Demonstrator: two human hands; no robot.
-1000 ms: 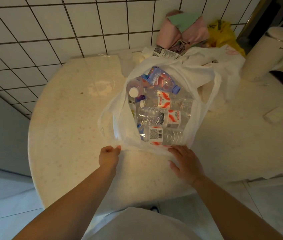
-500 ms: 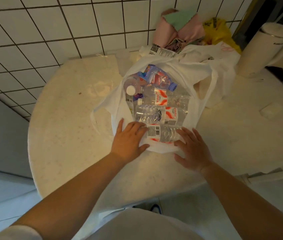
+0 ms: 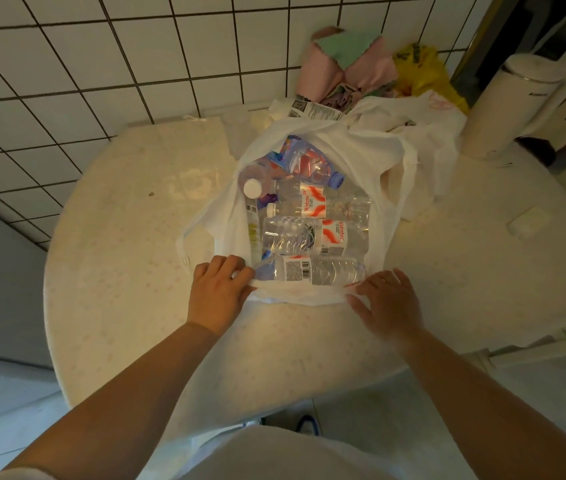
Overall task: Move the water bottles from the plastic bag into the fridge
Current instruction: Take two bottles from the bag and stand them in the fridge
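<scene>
A white plastic bag (image 3: pixel 226 220) lies open on a round pale table (image 3: pixel 118 258). Several clear water bottles lie in it on their sides. The nearest bottle (image 3: pixel 312 271) shows a barcode label, and behind it are two red-and-white labelled bottles (image 3: pixel 309 235). A blue-labelled bottle (image 3: pixel 309 161) lies at the far end, and a white-capped one (image 3: pixel 252 187) stands at the left. My left hand (image 3: pixel 217 292) grips the bag's near rim at the left with curled fingers. My right hand (image 3: pixel 387 299) rests on the near rim at the right, fingers spread. No fridge is in view.
Against the tiled wall sit pink and green cloths (image 3: pixel 347 64), a yellow bag (image 3: pixel 420 71) and another white bag (image 3: pixel 423 123). A white cylindrical container (image 3: pixel 510 105) stands at the table's right back. A small white box (image 3: pixel 527 223) lies right of the bag.
My left hand went from the bag's rim onto the nearest bottle, then drew back and curled on the rim. My right hand stayed at the rim's right end.
</scene>
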